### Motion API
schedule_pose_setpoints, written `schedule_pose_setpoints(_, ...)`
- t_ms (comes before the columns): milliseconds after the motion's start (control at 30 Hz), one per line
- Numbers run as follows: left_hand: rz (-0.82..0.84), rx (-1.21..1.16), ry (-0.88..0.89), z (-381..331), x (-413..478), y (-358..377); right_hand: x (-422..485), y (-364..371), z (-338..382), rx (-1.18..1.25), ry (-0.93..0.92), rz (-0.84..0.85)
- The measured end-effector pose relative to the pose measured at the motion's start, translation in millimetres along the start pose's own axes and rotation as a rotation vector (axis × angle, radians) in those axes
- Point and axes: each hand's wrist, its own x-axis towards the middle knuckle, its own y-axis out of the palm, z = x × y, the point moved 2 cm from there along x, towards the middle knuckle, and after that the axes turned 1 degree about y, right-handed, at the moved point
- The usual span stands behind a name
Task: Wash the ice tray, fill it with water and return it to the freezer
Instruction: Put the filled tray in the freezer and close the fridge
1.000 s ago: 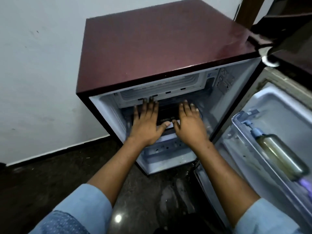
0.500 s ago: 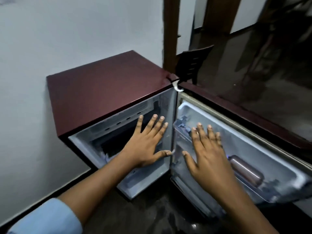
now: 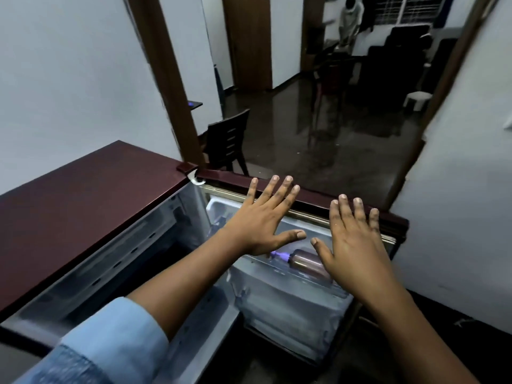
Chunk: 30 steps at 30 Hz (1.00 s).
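- Maroon fridge door [image 3: 313, 197] stands open; left hand [image 3: 260, 223] and right hand [image 3: 356, 242] hover above, fingers spread, empty.
- Ice tray is out of sight; filled, it likely sloshes, so grip both ends level.

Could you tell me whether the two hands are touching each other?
Apart: the head view shows a gap between the left hand and the right hand.

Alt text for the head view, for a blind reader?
A person's left hand and right hand, both open and empty, hover before the open door of a small maroon fridge; a bottle lies in its shelf.
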Motion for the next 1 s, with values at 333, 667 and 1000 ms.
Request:
schedule_pose_setpoints(333,0.078,-0.073,0.001,-8,25,4,16,14,-31,-0.037,0.007,0.092)
schedule_pose_setpoints(667,0.123,-0.146,-0.023,-5,-8,-5,-9,-5,-33,-0.025,-0.208,0.238)
schedule_pose_setpoints(1000,0.195,-0.241,-0.149,-3,-71,-20,-54,-33,1,0.042,-0.507,0.500)
